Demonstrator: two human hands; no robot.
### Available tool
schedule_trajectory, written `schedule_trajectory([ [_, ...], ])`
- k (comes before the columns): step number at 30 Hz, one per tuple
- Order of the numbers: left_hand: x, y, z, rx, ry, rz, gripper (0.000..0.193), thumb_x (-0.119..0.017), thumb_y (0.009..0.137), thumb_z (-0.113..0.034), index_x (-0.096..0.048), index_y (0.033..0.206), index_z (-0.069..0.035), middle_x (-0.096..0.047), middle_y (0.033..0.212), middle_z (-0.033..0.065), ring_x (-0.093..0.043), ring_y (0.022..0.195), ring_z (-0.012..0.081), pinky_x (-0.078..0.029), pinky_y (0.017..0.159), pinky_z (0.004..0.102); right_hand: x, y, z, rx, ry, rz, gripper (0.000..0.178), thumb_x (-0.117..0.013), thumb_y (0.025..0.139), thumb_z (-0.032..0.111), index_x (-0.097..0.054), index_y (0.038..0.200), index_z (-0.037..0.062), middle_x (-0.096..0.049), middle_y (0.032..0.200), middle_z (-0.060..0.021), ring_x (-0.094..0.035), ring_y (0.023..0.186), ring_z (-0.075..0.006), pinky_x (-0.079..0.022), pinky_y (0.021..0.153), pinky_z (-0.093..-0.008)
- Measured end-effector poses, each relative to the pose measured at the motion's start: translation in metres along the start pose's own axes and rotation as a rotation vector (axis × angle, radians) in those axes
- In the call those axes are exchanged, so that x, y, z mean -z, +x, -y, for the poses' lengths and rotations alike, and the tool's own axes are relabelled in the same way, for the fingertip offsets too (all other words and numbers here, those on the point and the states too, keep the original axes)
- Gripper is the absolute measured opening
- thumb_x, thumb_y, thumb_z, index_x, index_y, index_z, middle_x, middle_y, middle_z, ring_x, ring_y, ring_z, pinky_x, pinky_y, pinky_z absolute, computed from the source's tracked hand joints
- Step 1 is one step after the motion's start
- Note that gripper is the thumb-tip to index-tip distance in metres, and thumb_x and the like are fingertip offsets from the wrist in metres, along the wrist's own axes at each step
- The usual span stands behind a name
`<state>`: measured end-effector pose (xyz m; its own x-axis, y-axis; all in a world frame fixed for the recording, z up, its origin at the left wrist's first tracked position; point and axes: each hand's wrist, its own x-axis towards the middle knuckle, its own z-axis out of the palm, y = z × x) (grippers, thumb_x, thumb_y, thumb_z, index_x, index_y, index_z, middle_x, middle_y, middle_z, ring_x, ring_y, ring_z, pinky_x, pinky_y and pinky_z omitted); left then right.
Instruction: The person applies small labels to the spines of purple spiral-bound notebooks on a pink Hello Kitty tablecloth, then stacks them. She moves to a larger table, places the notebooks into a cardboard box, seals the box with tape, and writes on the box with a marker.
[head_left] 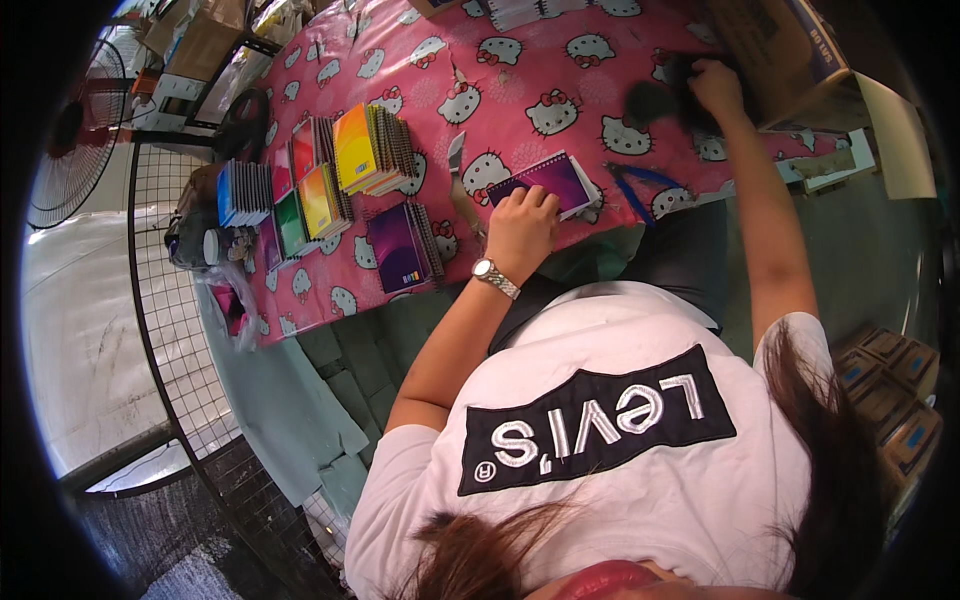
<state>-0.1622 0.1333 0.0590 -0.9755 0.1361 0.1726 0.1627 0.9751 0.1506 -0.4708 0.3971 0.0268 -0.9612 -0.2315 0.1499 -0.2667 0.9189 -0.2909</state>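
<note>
My left hand [522, 232] lies over the near left part of a purple spiral notebook [560, 185], fingers curled onto its cover and the thumb hidden. White pages show along the notebook's right side. Far to the right, beside a cardboard box, my outstretched right hand [718, 88] has its fingers closed at a dark, blurred black bundle [690, 95]; what exactly they grip cannot be made out. Another black fuzzy clump [650, 103] sits just left of it. Blue-handled pliers [640, 188] rest right of the notebook, their handles apart.
Stacks of yellow notebooks [358, 150], purple notebooks [400, 250], green notebooks [290, 225] and blue notebooks [240, 195] stand on the left of the pink patterned tablecloth [430, 100]. A large cardboard box [790, 60] borders the right. A fan [85, 130] is at far left.
</note>
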Motion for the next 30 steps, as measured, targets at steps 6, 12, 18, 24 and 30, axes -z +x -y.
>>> schedule_trajectory([
  [6, 0.004, 0.007, 0.007, 0.017, -0.005, 0.096, 0.02, -0.067, 0.076, -0.019, -0.062, 0.094, -0.013, -0.059, 0.089, 0.0036, -0.063, 0.081, 0.0217, -0.054, 0.065, 0.0366, 0.047, -0.028, 0.024, -0.191, 0.795, 0.087, 0.036, -0.055, 0.086, 0.015, -0.061, 0.121, 0.0096, -0.067, 0.092, -0.0098, -0.065, 0.079, -0.021, -0.053, 0.068, -0.0332],
  [12, 0.008, 0.01, 0.012, -0.027, -0.061, 0.132, 0.024, -0.065, 0.078, -0.018, -0.066, 0.101, -0.012, -0.061, 0.092, 0.0045, -0.065, 0.083, 0.0237, -0.055, 0.07, 0.0363, 0.029, -0.105, 0.075, -0.119, 1.057, 0.415, 0.039, -0.052, 0.082, 0.005, -0.06, 0.12, 0.0074, -0.059, 0.099, -0.0006, -0.05, 0.066, -0.0062, -0.041, 0.055, -0.0201],
  [18, 0.017, 0.014, 0.039, 0.131, -0.526, 0.144, 0.023, -0.07, 0.079, -0.012, -0.069, 0.101, -0.006, -0.07, 0.089, 0.0079, -0.069, 0.072, 0.0196, -0.054, 0.064, 0.0303, 0.024, -0.14, 0.106, -0.46, 1.597, 0.767, 0.025, -0.057, 0.087, 0.014, -0.061, 0.108, 0.0009, -0.066, 0.093, -0.0084, -0.048, 0.057, -0.0049, -0.037, 0.048, -0.0203],
  [24, -0.005, -0.001, 0.056, 0.305, -0.766, 0.05, 0.021, -0.073, 0.083, -0.011, -0.068, 0.101, -0.001, -0.07, 0.082, 0.008, -0.064, 0.066, 0.0106, -0.05, 0.061, 0.0241, 0.002, -0.146, 0.152, -0.481, 1.503, 0.991, 0.036, -0.058, 0.092, 0.031, -0.059, 0.105, -0.0028, -0.067, 0.091, -0.0138, -0.04, 0.044, -0.0043, -0.029, 0.039, -0.0215],
  [30, 0.015, 0.003, 0.028, 0.177, -0.512, -0.07, 0.032, -0.071, 0.084, -0.019, -0.063, 0.112, -0.004, -0.064, 0.104, 0.0105, -0.06, 0.099, 0.0224, -0.045, 0.086, 0.0366, -0.024, -0.159, 0.16, -0.192, 1.209, 0.642, 0.02, -0.069, 0.086, 0.017, -0.061, 0.093, 0.0002, -0.062, 0.079, -0.0044, -0.051, 0.057, -0.0058, -0.039, 0.05, -0.0219],
])
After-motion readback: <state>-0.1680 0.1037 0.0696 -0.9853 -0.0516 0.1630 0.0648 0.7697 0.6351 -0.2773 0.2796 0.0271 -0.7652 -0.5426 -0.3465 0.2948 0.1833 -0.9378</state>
